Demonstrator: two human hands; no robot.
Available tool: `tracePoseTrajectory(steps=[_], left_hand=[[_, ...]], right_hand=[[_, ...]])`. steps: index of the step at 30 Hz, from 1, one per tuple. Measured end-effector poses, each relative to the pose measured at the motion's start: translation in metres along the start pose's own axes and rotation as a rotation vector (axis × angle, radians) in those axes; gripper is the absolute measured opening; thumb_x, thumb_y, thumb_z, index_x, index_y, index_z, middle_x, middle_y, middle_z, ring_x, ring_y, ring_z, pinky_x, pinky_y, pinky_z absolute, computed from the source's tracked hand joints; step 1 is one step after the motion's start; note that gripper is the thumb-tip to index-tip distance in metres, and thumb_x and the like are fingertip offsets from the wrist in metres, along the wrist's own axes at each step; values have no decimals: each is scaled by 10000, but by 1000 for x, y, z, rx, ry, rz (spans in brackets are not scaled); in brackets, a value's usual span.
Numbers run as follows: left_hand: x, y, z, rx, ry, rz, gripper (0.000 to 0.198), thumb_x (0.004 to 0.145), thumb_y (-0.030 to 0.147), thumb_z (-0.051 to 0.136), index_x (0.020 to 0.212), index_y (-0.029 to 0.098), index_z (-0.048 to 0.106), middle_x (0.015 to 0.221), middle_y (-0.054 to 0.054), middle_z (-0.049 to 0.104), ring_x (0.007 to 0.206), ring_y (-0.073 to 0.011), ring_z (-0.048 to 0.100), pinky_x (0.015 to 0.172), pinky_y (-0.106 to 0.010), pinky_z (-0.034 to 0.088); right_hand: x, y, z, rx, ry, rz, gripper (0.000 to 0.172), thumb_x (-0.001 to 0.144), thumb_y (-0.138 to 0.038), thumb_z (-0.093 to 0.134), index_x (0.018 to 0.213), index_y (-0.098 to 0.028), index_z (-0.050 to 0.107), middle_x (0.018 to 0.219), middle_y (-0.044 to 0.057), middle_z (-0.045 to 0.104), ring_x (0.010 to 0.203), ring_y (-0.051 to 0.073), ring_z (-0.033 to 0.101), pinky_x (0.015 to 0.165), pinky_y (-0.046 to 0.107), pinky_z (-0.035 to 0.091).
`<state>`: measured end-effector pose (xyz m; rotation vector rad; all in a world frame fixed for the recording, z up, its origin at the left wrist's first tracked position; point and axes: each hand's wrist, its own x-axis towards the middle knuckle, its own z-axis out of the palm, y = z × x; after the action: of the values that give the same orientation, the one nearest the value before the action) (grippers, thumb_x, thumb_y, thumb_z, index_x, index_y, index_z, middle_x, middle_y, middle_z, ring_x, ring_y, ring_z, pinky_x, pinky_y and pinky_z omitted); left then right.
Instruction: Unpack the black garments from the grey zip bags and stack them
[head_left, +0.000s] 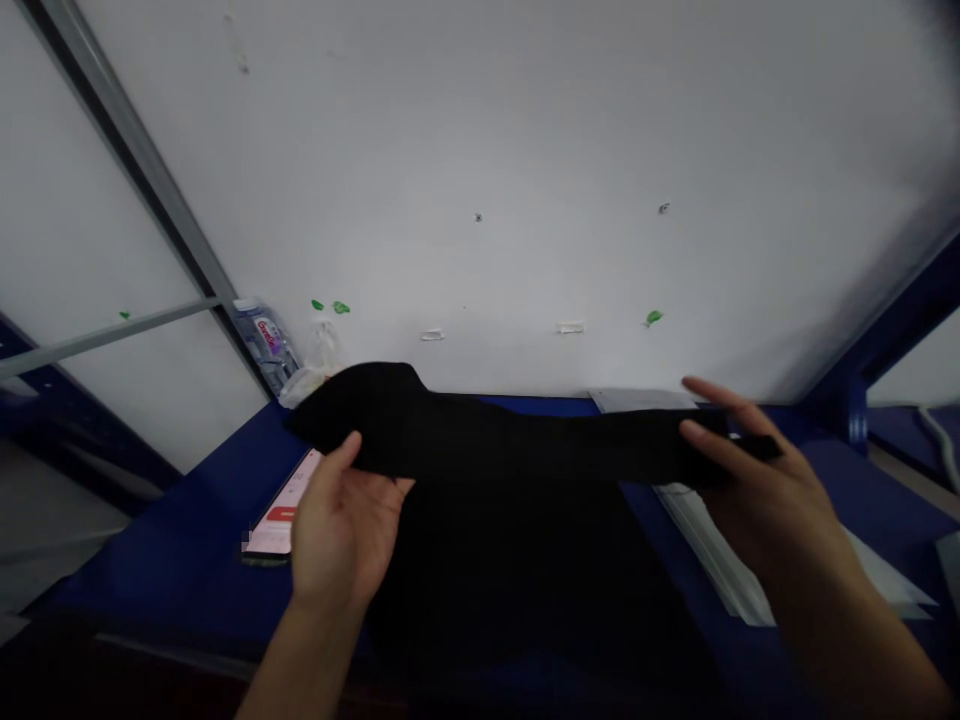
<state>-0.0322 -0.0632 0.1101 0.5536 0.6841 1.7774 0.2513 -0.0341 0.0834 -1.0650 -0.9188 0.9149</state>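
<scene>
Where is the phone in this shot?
In the head view, the phone lies on the blue table at the left, just beyond the left hand and beside the black cloth.

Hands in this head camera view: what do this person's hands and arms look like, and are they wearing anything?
The left hand and right hand are bare, with no gloves, rings or cables visible. The left forearm and right forearm are bare too, with no sleeve, watch or bracelet in view.
</scene>
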Motion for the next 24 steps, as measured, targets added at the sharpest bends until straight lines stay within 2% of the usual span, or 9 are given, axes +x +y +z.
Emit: tracePoseTrajectory(steps=[2, 4, 7, 12, 14, 16, 19, 21, 24], left_hand=[[-1, -15, -18, 42, 107, -101, 180, 831, 161, 494, 947, 146, 631, 1008, -101, 674, 987, -261, 625, 777, -390, 554], [-1, -33, -39, 116, 281, -237, 177, 806, 82, 492, 920, 135, 617, 946, -103, 683, 908, -251, 654, 748, -401, 559], [0, -52, -61, 177, 374, -378, 157, 799, 49, 486, 892, 116, 593, 896, -128, 681, 854, -255, 667, 716, -405, 562], [1, -54, -66, 221, 396, -310, 168, 786, 15, 483, 876, 137, 557, 891, -119, 668, 864, -254, 661, 731, -410, 549], [0, -52, -67, 260, 387, -289, 174, 776, 13, 490, 865, 152, 543, 888, -105, 661, 871, -246, 656, 771, -421, 530], [-2, -50, -70, 352, 378, -204, 226, 758, 26, 523, 911, 192, 531, 932, -74, 649, 911, -230, 639, 831, -426, 497], [-6, -45, -77, 688, 299, 129, 354, 727, 83, 611, 1009, 276, 517, 1156, -31, 578, 1119, -217, 524, 977, -408, 381], [-7, -39, -78, 1001, 164, 313, 316, 729, 143, 635, 1000, 290, 567, 1252, -17, 533, 1210, -236, 425, 1039, -414, 285], [-4, -31, -78, 1330, -24, 297, 210, 732, 205, 633, 916, 302, 666, 1172, -18, 612, 1126, -301, 448, 1047, -491, 195]], right_hand=[[-5, 23, -12, -182, -68, 66, 445, 649, -312, 721, 1086, -316, 638, 994, -3, 651, 846, 155, 607, 665, 217, 507], [-12, 50, -23, -375, -215, 219, 411, 673, -307, 682, 1082, -292, 646, 1104, 24, 632, 907, 205, 612, 690, 275, 517], [-21, 76, -32, -529, -316, 411, 429, 728, -324, 603, 1154, -276, 602, 1000, 44, 664, 723, 196, 633, 573, 297, 512], [-23, 76, -30, -568, -335, 422, 488, 775, -359, 538, 1254, -272, 506, 770, 8, 670, 505, 138, 557, 463, 260, 459], [-24, 73, -29, -575, -338, 415, 505, 778, -368, 530, 1273, -283, 483, 812, 12, 675, 492, 128, 548, 446, 253, 451], [-25, 72, -30, -586, -307, 398, 513, 761, -376, 547, 1265, -299, 490, 985, 34, 662, 580, 147, 594, 454, 254, 468], [-26, 73, -34, -632, -214, 282, 498, 712, -393, 598, 1198, -288, 555, 1152, 57, 596, 797, 220, 636, 527, 285, 511], [-25, 74, -36, -704, -171, 174, 475, 701, -407, 613, 1155, -268, 588, 1069, 66, 623, 856, 252, 631, 611, 329, 522], [-23, 76, -39, -848, -135, 69, 472, 702, -427, 612, 1142, -259, 589, 921, 55, 659, 847, 266, 632, 705, 384, 500]])
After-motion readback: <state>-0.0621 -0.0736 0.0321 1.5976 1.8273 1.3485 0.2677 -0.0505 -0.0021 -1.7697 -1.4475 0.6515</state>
